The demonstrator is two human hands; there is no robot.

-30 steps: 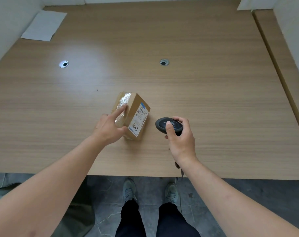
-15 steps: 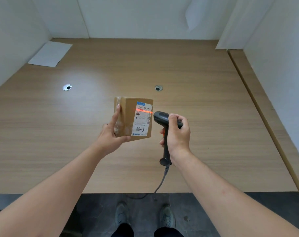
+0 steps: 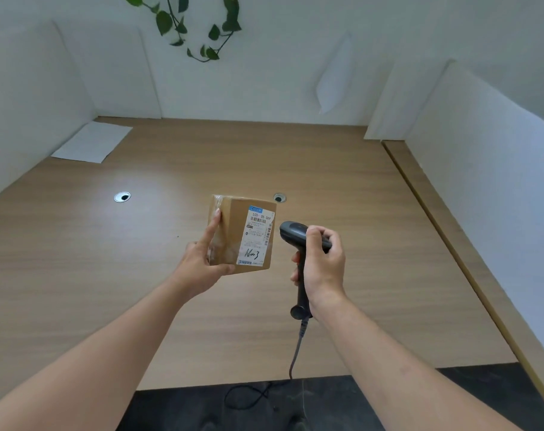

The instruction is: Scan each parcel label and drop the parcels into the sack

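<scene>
A small brown cardboard parcel (image 3: 233, 234) is held upright above the wooden table (image 3: 109, 275). Its white shipping label (image 3: 257, 236) faces me, with a barcode and handwriting on it. My left hand (image 3: 202, 262) grips the parcel from its left side and underneath, forefinger along the taped edge. My right hand (image 3: 322, 265) grips the handle of a black handheld barcode scanner (image 3: 290, 231). The scanner head points left at the label, a little apart from the parcel. No scan line shows on the label. No sack is in view.
The scanner's cable (image 3: 295, 356) hangs over the table's front edge to the dark floor. A white sheet of paper (image 3: 91, 146) lies at the back left. Two round cable holes (image 3: 122, 197) sit in the tabletop. White partitions enclose the table; a plant (image 3: 199, 26) hangs above.
The parcel was lifted off the table and turned label-forward, and the scanner was raised to it. The red scan line seen half a second ago is gone. The view has tilted upward.
</scene>
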